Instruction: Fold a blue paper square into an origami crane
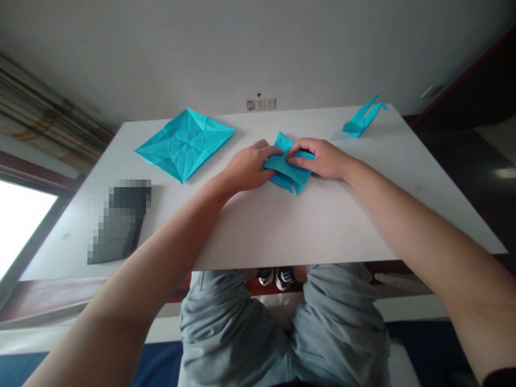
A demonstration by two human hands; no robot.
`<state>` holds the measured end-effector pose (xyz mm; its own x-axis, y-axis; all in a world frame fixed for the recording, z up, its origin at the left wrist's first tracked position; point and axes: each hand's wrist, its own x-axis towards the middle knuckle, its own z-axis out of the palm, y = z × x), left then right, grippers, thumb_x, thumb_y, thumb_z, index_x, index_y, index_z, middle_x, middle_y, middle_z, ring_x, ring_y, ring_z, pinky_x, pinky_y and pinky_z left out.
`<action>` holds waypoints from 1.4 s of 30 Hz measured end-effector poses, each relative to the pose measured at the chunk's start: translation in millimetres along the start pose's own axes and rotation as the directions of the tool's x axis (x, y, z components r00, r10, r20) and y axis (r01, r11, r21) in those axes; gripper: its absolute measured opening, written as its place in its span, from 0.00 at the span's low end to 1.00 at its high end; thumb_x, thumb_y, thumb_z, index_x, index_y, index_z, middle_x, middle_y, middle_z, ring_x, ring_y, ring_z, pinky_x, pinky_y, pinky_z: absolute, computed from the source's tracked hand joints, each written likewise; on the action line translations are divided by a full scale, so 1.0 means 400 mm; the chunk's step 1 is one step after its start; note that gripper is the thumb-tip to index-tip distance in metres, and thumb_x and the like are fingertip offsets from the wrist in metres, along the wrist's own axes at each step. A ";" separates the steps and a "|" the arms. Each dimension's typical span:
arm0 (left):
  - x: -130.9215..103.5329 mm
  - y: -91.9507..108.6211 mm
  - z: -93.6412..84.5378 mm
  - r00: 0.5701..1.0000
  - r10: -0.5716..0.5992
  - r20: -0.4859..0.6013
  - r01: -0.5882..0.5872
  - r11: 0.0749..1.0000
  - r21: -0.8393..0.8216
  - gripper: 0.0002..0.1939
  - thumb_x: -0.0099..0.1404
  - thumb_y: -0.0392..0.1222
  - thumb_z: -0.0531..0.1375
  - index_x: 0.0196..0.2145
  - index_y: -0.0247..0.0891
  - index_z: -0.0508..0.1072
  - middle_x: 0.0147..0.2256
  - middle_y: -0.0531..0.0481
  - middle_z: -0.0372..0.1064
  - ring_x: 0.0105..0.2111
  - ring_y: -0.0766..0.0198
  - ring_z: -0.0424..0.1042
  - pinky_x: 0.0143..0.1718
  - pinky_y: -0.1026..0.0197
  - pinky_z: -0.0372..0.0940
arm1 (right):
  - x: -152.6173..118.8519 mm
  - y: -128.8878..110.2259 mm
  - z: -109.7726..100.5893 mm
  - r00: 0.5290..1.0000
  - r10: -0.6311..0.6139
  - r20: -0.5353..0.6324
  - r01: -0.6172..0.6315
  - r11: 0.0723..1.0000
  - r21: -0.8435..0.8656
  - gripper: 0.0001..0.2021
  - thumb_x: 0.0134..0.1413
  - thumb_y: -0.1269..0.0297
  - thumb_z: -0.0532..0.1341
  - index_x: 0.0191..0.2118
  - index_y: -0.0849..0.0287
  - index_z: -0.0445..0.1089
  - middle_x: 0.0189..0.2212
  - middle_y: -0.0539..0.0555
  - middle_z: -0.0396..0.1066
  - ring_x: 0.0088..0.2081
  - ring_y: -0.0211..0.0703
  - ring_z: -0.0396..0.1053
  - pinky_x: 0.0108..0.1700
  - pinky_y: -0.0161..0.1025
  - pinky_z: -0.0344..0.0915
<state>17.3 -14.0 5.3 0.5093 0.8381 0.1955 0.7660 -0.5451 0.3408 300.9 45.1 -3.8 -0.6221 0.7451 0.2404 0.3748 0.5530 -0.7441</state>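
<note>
Both hands meet over a partly folded piece of turquoise paper lying near the middle of the white bench, a little toward its far edge. The left hand rests on the paper's left side, its fingers curled down so that the fingertips press on the folded layers; its grip is clenched on the paper, pinning it against the bench. The right hand comes in from the other side, with the thumb and forefinger pinched on a flap at the paper's upper right, so this grip too is grasping the paper. A pointed corner of the paper sticks up between the two hands, and another corner juts toward the near edge of the bench below them. To the left, well apart from the hands, a creased square sheet of the same turquoise lies opened flat, turned like a diamond. At the far right corner of the bench stands a finished folded figure in the same colour, with a thin point raised. Near the left edge lies a dark flat object, blurred so that it cannot be made out. Below the bench's near edge show the person's grey trousers and shoes.
</note>
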 end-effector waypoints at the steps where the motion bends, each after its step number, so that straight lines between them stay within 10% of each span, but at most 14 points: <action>1: 0.000 0.000 0.000 1.000 0.000 0.000 0.000 1.000 0.000 0.35 0.73 0.40 0.64 0.75 0.41 0.83 0.60 0.38 0.81 0.56 0.45 0.85 0.60 0.48 0.78 | 0.000 -0.001 0.000 1.000 0.002 -0.001 -0.002 1.000 0.002 0.14 0.65 0.43 0.77 0.44 0.47 0.89 0.52 0.58 0.92 0.56 0.69 0.86 0.69 0.68 0.79; 42: -0.004 0.018 -0.001 0.999 -0.040 0.022 0.039 0.999 0.016 0.34 0.73 0.40 0.65 0.74 0.44 0.83 0.63 0.39 0.79 0.60 0.40 0.84 0.65 0.44 0.77 | -0.004 -0.007 0.003 1.000 0.004 -0.001 -0.004 0.999 -0.053 0.17 0.63 0.39 0.78 0.44 0.45 0.90 0.51 0.56 0.91 0.57 0.71 0.84 0.69 0.67 0.77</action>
<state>21.8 -19.4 7.7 0.4872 0.8583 0.1615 0.7918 -0.5121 0.3330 300.1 42.0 -2.9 -0.6198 0.7479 0.2377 0.4136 0.5687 -0.7110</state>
